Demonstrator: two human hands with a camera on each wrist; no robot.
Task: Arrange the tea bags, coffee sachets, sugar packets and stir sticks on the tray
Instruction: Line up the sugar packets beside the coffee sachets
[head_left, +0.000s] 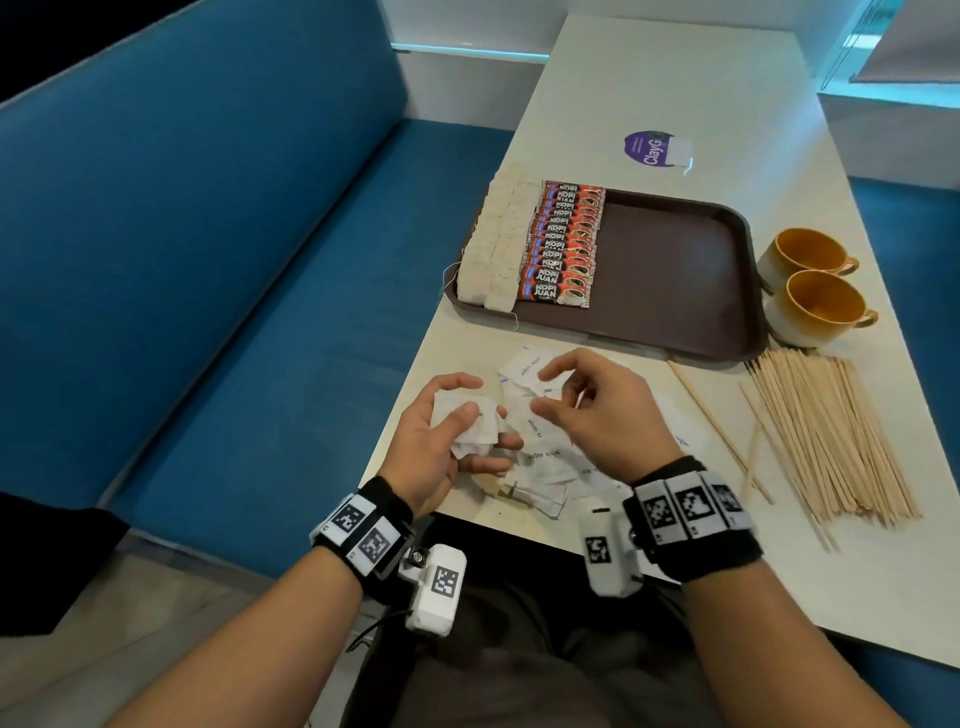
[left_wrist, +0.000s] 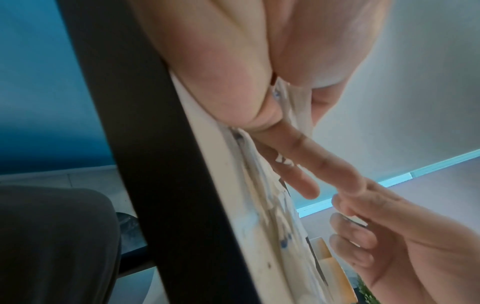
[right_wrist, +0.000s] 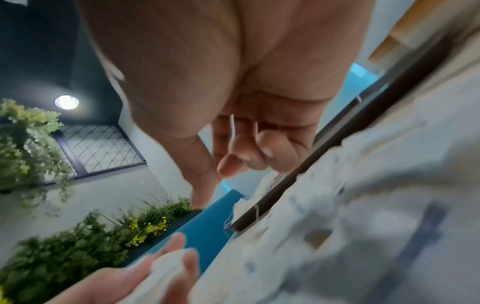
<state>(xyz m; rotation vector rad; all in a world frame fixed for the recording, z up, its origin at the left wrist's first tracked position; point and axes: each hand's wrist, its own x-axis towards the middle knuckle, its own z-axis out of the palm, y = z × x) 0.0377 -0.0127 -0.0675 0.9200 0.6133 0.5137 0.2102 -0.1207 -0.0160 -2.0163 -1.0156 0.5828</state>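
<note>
Gathering sugar packets (head_left: 543, 457) off the table (head_left: 675, 561) — my left hand (head_left: 441, 447) clutches a small bunch, my right hand (head_left: 597, 415) hovers half-curled over the loose pile, seemingly empty. Next I need them squared, then laid beside the coffee sachets (head_left: 563, 241) on the tray (head_left: 675, 270).

table (head_left: 649, 93) | on it: tray (head_left: 675, 270), 2 cups (head_left: 810, 283), stir sticks (head_left: 826, 441), sugar pkts (head_left: 545, 457)
</note>
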